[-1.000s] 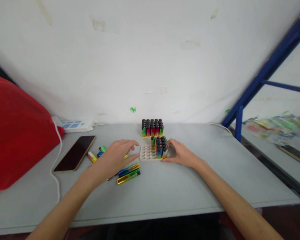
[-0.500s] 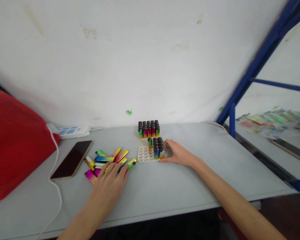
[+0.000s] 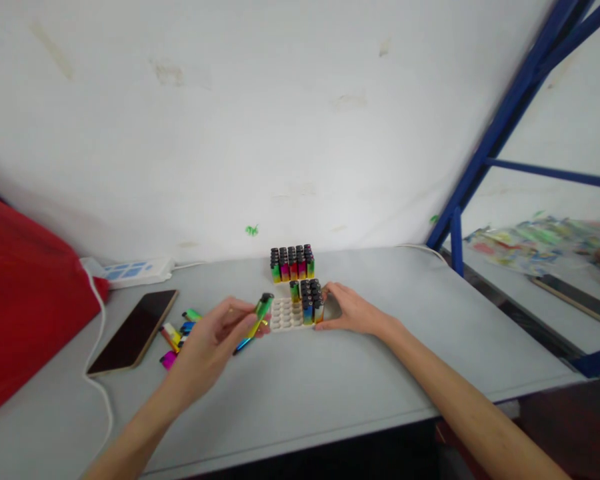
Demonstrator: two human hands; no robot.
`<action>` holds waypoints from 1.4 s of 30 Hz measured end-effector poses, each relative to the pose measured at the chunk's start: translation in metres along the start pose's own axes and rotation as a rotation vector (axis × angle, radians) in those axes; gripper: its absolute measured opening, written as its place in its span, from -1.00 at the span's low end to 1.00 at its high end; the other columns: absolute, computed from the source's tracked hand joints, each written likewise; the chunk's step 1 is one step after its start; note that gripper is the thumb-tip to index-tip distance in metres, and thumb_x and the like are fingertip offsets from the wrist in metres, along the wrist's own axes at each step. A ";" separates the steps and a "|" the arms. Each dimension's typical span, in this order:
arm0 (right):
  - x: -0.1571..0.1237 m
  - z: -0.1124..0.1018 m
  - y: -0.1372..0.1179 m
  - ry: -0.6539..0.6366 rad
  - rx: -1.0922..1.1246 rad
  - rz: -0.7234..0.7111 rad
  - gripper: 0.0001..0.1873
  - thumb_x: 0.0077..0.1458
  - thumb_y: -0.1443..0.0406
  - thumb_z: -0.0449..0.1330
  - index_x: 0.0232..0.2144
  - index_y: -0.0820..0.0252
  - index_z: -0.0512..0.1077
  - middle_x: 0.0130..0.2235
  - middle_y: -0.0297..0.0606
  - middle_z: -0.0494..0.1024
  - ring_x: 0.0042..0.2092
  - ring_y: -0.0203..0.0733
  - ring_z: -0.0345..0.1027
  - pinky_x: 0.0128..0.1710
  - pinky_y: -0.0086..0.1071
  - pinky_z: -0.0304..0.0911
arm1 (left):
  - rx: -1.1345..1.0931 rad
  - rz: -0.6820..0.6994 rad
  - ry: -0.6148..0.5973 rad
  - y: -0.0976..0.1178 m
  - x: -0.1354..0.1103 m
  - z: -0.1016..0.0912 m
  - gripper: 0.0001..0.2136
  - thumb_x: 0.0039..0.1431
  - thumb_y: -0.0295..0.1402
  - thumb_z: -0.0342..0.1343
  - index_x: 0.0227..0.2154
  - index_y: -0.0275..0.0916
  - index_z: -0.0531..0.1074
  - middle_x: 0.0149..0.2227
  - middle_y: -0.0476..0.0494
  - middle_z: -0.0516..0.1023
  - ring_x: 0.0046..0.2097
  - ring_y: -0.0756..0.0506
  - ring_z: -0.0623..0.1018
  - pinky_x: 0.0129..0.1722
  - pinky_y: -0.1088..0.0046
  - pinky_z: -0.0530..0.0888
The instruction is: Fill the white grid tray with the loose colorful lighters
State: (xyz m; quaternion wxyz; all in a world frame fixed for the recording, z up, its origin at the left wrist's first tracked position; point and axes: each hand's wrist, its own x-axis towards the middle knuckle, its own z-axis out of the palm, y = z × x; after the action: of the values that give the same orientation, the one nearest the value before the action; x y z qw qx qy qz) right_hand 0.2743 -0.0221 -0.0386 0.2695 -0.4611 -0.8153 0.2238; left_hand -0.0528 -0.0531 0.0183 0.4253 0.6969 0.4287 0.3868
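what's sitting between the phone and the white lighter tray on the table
In the head view, loose coloured lighters lie between the phone and the white tray, with the left hand above them.

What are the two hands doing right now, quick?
Left hand: closed on a lighter, lifted off the table.
Right hand: open, resting against the white tray.

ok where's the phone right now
In the head view the phone lies on the table's left, between the red bag and the loose lighters, near the power strip.
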 end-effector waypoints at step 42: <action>-0.002 0.002 0.006 -0.003 -0.052 -0.015 -0.40 0.07 -0.10 0.50 -0.09 0.11 0.37 -0.05 -0.14 0.56 -0.04 0.05 0.43 0.02 -0.13 0.35 | -0.706 -0.309 -0.226 -0.017 0.052 0.042 -0.62 0.28 0.12 0.09 -0.28 -0.11 0.29 -0.59 0.21 0.19 -0.66 0.06 0.08 -0.67 0.59 0.16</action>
State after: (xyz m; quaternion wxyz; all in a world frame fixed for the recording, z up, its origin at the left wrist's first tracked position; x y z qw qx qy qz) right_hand 0.2776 -0.0212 -0.0444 0.2578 -0.4612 -0.8248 0.2013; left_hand -0.0025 -0.0117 -0.0022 0.7362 0.4735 0.3199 0.3626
